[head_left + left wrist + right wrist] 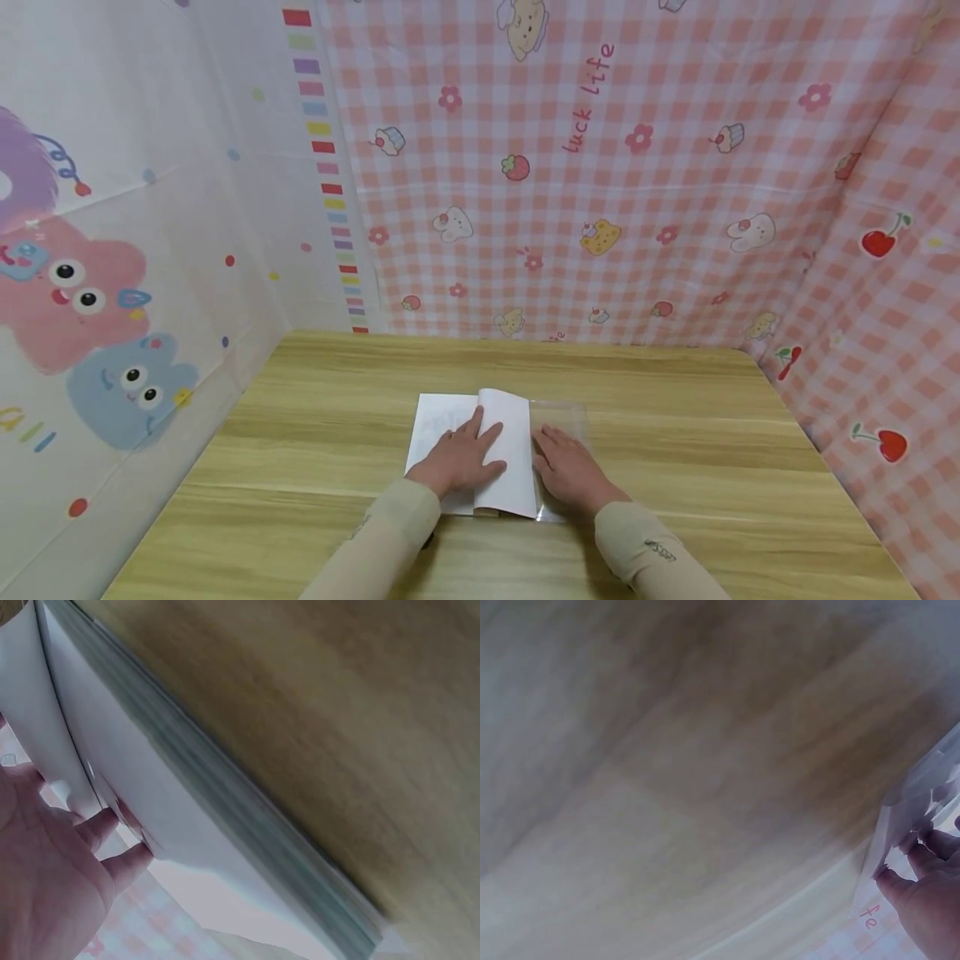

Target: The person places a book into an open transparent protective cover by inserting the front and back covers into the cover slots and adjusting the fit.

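A thick book (438, 414) with white pages lies open on the table. A white leaf or flap (513, 487) curves over its middle. My left hand (459, 458) rests across the book with its fingers spread, the fingertips on the curved leaf. In the left wrist view the book's layered page edges (202, 761) run diagonally past the left hand (52, 877). A clear plastic sheet (564, 414), apparently a book cover, extends to the right. On it rests my right hand (572, 468), fingers extended. Its fingertips also touch the clear plastic (907, 806) in the right wrist view.
The wood-grain table (675, 433) spreads around the book on all sides. A pink checked cloth (570, 192) hangs behind it, and a white cartoon-print cloth (210, 217) hangs at the left. Another pink cloth with cherries (892, 446) borders the right side.
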`<state>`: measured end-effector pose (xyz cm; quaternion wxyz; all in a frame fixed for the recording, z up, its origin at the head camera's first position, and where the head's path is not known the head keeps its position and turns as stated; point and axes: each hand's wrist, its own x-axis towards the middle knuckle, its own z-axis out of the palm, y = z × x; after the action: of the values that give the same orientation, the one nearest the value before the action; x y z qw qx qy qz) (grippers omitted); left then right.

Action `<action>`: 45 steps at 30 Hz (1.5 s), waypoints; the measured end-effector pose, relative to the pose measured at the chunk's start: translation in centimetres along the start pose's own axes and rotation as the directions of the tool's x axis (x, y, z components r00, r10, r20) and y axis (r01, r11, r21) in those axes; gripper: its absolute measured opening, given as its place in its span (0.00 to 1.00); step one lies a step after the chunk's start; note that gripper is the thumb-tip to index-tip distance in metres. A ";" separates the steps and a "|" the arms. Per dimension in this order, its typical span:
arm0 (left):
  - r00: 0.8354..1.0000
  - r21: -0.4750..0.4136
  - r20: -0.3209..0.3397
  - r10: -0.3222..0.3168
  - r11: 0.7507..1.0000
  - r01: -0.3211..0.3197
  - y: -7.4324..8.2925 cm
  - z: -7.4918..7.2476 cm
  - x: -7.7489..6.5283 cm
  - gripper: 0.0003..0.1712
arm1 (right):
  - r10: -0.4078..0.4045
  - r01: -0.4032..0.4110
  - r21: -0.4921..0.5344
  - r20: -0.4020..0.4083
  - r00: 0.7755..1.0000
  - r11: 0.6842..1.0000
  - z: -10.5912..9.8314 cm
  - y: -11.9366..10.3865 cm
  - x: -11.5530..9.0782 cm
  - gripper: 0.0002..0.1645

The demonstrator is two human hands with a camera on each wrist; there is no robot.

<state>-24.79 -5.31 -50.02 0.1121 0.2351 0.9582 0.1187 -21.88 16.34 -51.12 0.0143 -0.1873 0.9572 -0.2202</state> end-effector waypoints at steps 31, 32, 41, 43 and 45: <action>1.000 -0.105 -0.004 -0.003 0.994 0.002 0.2 -0.9 0.0 0.40 | 0.025 -0.024 -0.015 0.044 0.999 1.000 0.1 0.5 0.0 0.33; 1.000 -0.094 -0.006 -0.002 0.996 0.001 0.3 -0.9 0.0 0.40 | 0.022 -0.022 -0.010 0.040 0.999 1.000 0.1 0.5 0.0 0.32; 1.000 0.003 -0.012 0.000 1.000 0.000 1.1 -1.3 -0.3 0.38 | 0.002 -0.001 -0.010 0.033 0.999 1.000 -0.1 0.3 -0.2 0.31; 1.000 0.036 -0.018 -0.001 0.999 0.002 1.2 -1.3 -0.3 0.38 | -0.001 0.002 -0.015 0.035 0.999 1.000 0.0 0.2 -0.2 0.31; 1.000 0.063 -0.020 -0.005 0.998 0.006 1.2 -1.2 -0.2 0.38 | -0.002 0.002 -0.023 0.040 0.999 1.000 0.0 0.2 -0.2 0.30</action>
<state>-24.44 -4.51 -48.54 0.0955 0.2348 0.9631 0.0906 -21.79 16.61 -51.23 0.0311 -0.1928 0.9590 -0.2052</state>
